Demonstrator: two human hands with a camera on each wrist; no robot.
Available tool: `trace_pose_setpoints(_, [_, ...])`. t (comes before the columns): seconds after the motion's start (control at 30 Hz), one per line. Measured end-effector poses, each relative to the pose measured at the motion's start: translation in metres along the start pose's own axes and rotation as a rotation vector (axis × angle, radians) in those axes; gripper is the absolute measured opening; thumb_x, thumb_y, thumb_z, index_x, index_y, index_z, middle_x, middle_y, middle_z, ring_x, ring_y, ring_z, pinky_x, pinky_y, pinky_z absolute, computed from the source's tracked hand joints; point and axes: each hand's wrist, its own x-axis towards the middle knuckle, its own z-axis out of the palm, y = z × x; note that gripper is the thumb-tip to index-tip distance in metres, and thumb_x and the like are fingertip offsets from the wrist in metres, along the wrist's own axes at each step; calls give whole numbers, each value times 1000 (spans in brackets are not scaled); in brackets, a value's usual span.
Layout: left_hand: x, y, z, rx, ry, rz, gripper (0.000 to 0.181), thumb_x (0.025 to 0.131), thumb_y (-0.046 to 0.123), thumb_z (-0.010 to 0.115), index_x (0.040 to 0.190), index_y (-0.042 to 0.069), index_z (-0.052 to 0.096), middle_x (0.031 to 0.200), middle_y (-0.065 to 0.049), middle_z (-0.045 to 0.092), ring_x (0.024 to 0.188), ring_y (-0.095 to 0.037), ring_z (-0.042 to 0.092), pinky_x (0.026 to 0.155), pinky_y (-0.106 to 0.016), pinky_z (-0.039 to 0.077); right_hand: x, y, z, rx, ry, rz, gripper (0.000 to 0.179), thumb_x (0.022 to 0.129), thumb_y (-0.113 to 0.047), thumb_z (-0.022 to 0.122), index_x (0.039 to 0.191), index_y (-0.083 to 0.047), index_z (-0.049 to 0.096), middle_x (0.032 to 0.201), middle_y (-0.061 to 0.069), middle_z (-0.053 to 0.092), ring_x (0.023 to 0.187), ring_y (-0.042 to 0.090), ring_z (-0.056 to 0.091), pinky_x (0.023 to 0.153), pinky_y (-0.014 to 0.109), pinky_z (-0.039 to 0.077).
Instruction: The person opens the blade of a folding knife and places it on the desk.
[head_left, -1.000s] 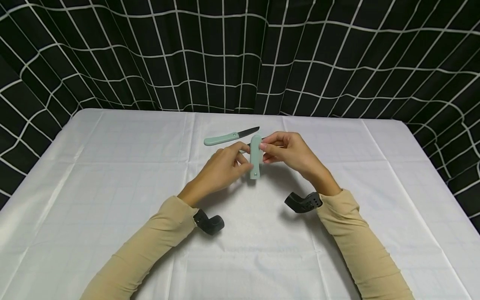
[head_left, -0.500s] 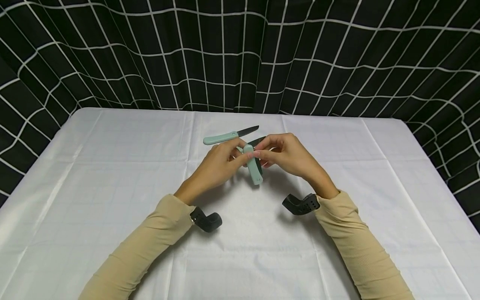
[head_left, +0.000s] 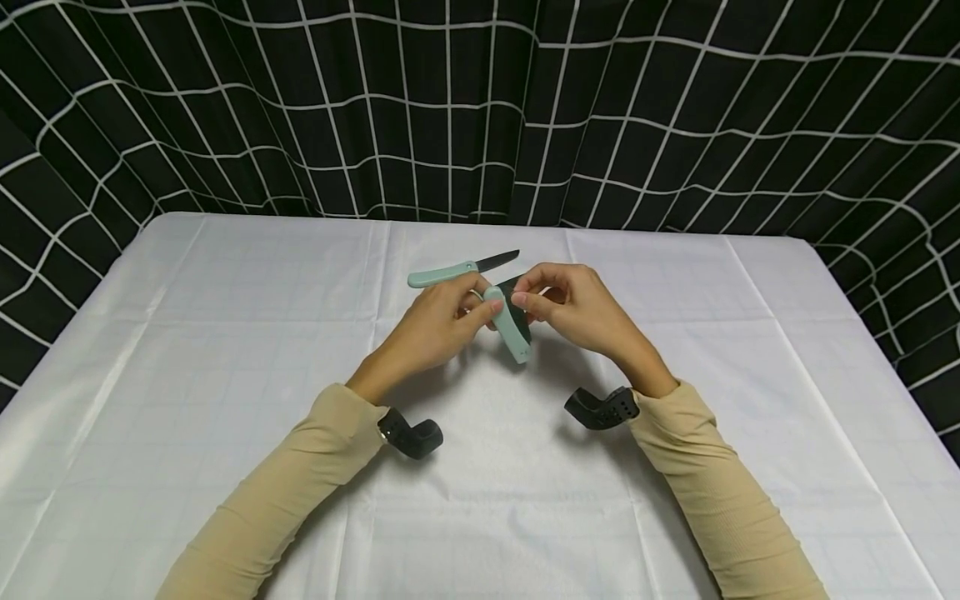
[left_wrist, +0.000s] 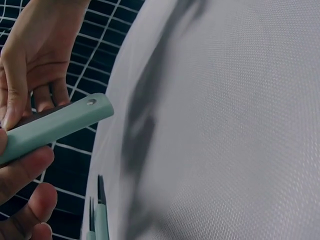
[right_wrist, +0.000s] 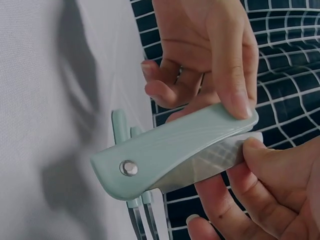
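Observation:
A mint-green folding knife (head_left: 512, 332) is held above the table between both hands. My left hand (head_left: 441, 323) grips its handle, thumb on the near side and fingers behind, as the right wrist view shows. The blade (right_wrist: 205, 162) stands partly out along the handle, its pivot rivet at the far end from the left thumb. My right hand (head_left: 581, 307) pinches the blade near its tip between thumb and fingers. Behind the hands lies another such knife, unfolded (head_left: 442, 275), with a dark blade. A third unfolded knife (left_wrist: 91, 232) lies close beside it, mostly hidden by the hands in the head view.
A white cloth (head_left: 525, 500) with fold creases covers the table. Beyond its back edge hangs a black curtain with a white grid (head_left: 450, 108). Each wrist carries a black camera mount, one on the left (head_left: 412, 435) and one on the right (head_left: 602, 408).
The held knife has tilted from nearly upright, its pivot end swinging toward the right. Its blade has come partly out of the handle, and my right thumb has shifted from the handle to the blade.

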Motion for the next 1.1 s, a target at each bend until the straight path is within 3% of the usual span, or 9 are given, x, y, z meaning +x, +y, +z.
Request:
trace_pose_setpoints(0.23, [1,-2,-1,-16,-13,9,15,101,24,56,103,10,61,90,-7,78,73,-14,48,69,-27,36,0,0,-1,4,-4,14,12,96,-14,64,99,-4,69,91,13,71,78,30,72,67,27,49])
trace_pose_setpoints(0.6, [-2,-1,-6,-16,-45,-38,15,101,27,56,104,14,61,92,-3,78,79,-16,52,73,-30,39,0,1,-4,47,-69,-6,24,96,-18,65,115,-4,71,102,13,73,81,24,73,81,28,50])
trace_pose_setpoints(0.93, [-2,0,-4,20,-46,-40,23,98,33,62,110,14,62,91,-7,76,77,-20,61,71,-30,45,-1,0,1,30,-85,-48,14,93,-14,69,102,-5,74,97,11,74,79,21,72,77,26,53])
trace_pose_setpoints(1.1, [-2,1,-5,48,-41,-41,21,97,32,64,107,13,63,89,-5,77,76,-17,57,69,-30,43,-1,-2,1,-3,-59,-60,12,92,-14,71,100,-7,75,95,10,74,79,27,72,73,28,54])
